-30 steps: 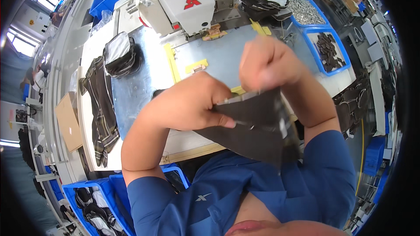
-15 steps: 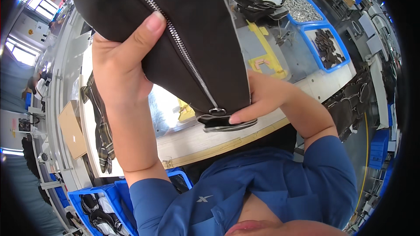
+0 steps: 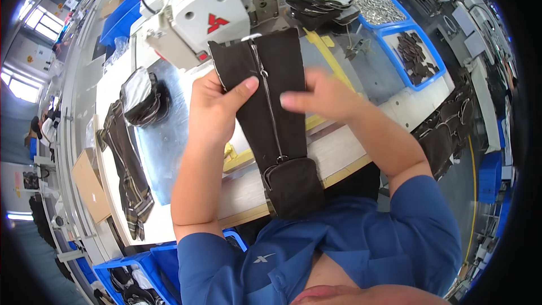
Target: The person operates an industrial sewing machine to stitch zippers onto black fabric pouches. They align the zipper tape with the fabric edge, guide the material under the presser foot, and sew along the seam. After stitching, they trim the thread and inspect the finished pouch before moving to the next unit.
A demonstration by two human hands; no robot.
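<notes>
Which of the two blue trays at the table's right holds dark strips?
The nearer blue tray; the farther blue tray holds silvery metal parts instead.

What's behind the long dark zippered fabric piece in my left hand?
Past the fabric piece, a white sewing machine and pale worktable show; whatever the piece covers is hidden.

Fingers of my left grip (image 3: 213, 104) hide behind the dark zippered fabric piece (image 3: 285, 90), my right grip (image 3: 330, 99) is blurred, and the top edge crops the sewing machine (image 3: 197, 14).
</notes>
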